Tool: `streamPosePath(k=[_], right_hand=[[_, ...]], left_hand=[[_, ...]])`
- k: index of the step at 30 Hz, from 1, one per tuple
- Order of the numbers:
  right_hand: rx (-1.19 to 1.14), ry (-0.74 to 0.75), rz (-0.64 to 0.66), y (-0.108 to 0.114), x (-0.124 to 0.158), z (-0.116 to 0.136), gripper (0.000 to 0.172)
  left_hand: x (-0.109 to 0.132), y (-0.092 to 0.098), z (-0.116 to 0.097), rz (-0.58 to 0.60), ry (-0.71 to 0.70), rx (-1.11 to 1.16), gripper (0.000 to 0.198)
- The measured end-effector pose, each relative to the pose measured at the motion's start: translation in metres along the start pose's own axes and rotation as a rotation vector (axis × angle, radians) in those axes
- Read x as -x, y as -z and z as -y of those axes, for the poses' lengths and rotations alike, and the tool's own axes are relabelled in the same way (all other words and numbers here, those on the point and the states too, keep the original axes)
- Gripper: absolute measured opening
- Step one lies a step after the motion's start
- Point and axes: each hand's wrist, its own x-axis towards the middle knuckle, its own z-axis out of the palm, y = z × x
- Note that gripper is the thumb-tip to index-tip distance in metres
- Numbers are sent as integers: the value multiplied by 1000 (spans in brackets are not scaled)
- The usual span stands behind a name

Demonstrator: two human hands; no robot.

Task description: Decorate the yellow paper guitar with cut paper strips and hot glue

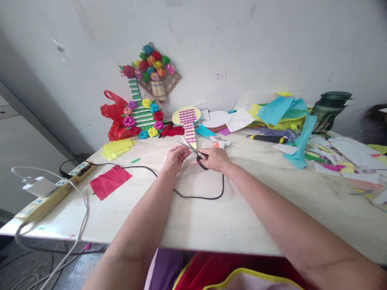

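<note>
My right hand (pixel 216 160) is wrapped round the dark handles of a pair of scissors (pixel 202 162). The metal blades reach up and left toward my left hand (pixel 177 157). That hand's fingertips are pressed together beside the blades; whatever they pinch is too small to make out. Just behind the scissors is a yellow paper craft with purple woven stripes (pixel 189 129), round at the top with a narrow stem. To the right of it, partly behind my right hand, lies a white and orange glue gun (pixel 221 143).
A black cord (pixel 200 197) loops across the table near my wrists, leading to a power strip (pixel 51 198) at left. Red crepe paper (pixel 111 182) lies flat. Finished paper-flower crafts (pixel 141 109) lean on the wall. A utility knife (pixel 268 138), dark bottle (pixel 329 111) and paper scraps (pixel 354 155) occupy the right.
</note>
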Motion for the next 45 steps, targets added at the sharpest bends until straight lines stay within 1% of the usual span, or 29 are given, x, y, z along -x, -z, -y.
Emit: streamPosePath(k=[5,10,22,29,36,41,45], right_hand=[[36,13,-32,-2,0,-1,31],[62,20,-34,-2,0,0,30],[63,45,-55,-4,-1,-1,26],[43,59,-93,-6,-1,-2,27],[70,58,-72,-6,-2,-2,28],[93,47,-60,-4,-1,0,32],[100,28,-64,-3,0,-1,34]], left_hand=[[0,-1,0,8,4,10,10],[1,-3,-1,0,10,38,10],[3,-9,-2,-34,20,62,6],[4,-11,-3,-46,24,54,6],[2,-9,-2,-55,34,48,4],[2,-7,0,-40,15,35,7],[3,-8,0,-55,6,19,8]])
